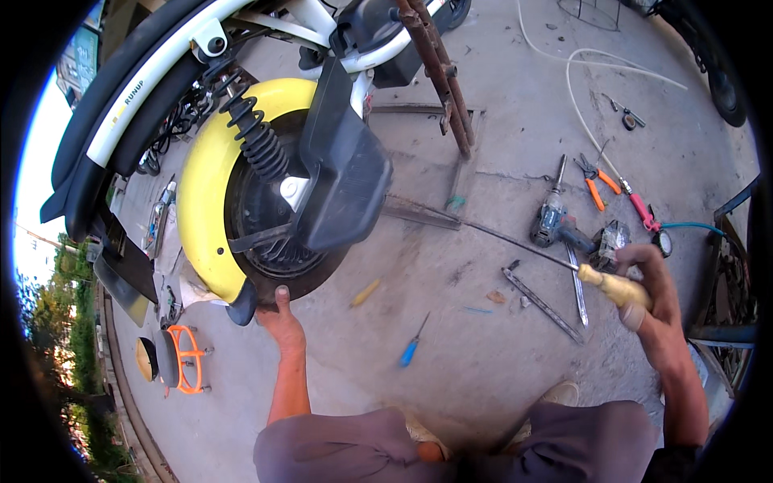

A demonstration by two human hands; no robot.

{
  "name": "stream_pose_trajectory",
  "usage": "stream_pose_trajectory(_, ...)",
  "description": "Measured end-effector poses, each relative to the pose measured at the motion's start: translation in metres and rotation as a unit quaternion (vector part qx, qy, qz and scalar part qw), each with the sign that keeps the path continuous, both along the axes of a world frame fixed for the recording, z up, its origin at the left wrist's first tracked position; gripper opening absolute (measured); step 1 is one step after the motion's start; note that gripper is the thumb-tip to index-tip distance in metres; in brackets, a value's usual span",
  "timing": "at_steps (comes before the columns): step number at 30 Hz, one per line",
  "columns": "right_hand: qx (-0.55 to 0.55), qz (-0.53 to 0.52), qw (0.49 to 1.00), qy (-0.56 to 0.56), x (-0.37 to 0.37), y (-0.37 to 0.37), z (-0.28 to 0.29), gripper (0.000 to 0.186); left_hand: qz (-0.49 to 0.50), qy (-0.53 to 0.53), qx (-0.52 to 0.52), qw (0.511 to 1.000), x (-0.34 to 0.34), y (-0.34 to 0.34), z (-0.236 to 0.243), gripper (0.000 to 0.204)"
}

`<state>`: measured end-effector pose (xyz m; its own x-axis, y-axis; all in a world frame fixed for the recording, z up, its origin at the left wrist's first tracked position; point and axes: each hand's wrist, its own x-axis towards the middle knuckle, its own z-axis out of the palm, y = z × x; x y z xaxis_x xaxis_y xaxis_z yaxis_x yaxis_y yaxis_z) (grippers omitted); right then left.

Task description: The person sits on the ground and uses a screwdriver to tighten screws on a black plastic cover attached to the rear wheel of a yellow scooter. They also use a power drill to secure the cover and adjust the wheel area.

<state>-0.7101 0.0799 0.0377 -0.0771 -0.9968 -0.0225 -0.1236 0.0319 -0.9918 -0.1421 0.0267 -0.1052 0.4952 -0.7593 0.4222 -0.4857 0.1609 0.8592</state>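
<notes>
A scooter's rear wheel (pixel 262 209) stands at left, under a yellow mudguard (pixel 201 189), with a black coil shock absorber (pixel 259 137) and a black casing (pixel 350 181) beside it. At the bottom of the wheel, my left hand (pixel 283 326) grips the tyre (pixel 310 282), thumb on its side; the other fingers are hidden behind it. My right hand (pixel 660 310) is closed around the yellowish handle of a long screwdriver (pixel 613 286). Its thin shaft points left toward the black casing; I cannot tell whether the tip touches it.
On the concrete floor lie a blue-handled screwdriver (pixel 411 352), a yellow-handled tool (pixel 365 293), a power drill (pixel 549 219), orange-handled pliers (pixel 597 183) and a hose with a gauge (pixel 662 241). A rusty metal stand (pixel 439 72) rises behind. An orange-framed stool (pixel 187 360) stands at left.
</notes>
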Motion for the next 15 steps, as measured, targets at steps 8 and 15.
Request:
stream_pose_trajectory(8, 0.017, 0.02, 0.996, 0.083, -0.015, -0.006, 0.011, 0.028, 0.019, -0.01, 0.001, 1.0, -0.015, -0.002, 0.007, 0.093)
stream_pose_trajectory(15, -0.196, 0.033, 0.962, 0.19, -0.006, -0.005, 0.014, 0.033, 0.017, -0.014, -0.001, 1.0, -0.018, 0.0, 0.017, 0.089)
